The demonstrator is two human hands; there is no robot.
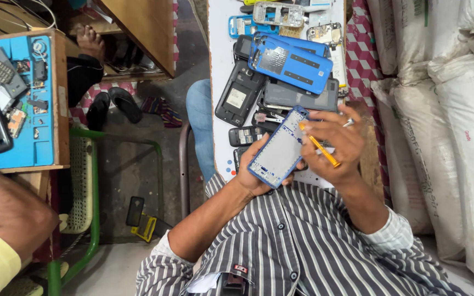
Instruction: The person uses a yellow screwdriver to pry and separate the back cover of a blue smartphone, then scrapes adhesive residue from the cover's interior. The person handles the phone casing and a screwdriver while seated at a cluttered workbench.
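Striped shirt [303, 241] of mine fills the near view. Above it my left hand [253, 175] cups a blue phone frame [278, 148] over the white worktable [221, 60], fingers wrapped around its edges. My right hand [338, 145] pinches a thin orange tool [318, 145] against it.

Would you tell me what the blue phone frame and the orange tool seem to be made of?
The blue phone frame, held in the left hand, looks like moulded plastic with a pale, matte inner face. The orange tool in the right hand seems to be glossy plastic, judging by its uniform bright colour.
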